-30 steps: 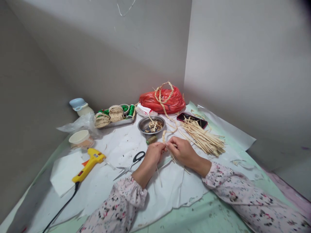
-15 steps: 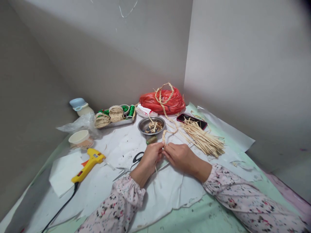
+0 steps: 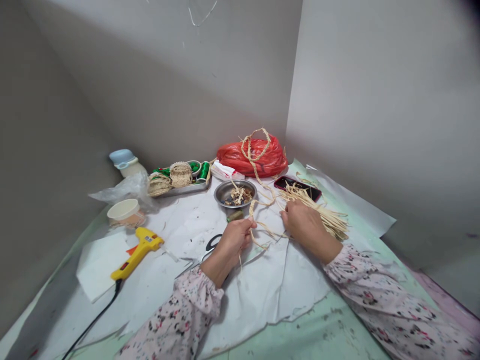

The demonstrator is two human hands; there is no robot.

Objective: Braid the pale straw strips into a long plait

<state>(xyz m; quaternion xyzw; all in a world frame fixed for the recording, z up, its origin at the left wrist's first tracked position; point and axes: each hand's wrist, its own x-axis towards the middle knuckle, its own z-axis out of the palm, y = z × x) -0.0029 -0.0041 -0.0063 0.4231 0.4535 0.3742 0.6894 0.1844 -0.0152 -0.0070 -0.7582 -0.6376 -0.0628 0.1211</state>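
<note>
Nr. steel bowl (image 3: 220,191): L hand (image 3: 235,239) pinches straw braid (image 3: 252,210)
Prob. vs. unravelling; R hand (image 3: 305,223) by straw bundle (image 3: 333,220), grip unclear.

Left hand (image 3: 233,240) & right hand (image 3: 305,223) bare to just above wrist. L sleeve (image 3: 170,317), near left, & R sleeve (image 3: 397,307), near right: matching pale-pink fabric, loose cut, sm. floral print w/ blk, grey & red-pink bits. L cuff (image 3: 204,287) & R cuff (image 3: 338,259) gathered, w/ ruffled edges.
</note>
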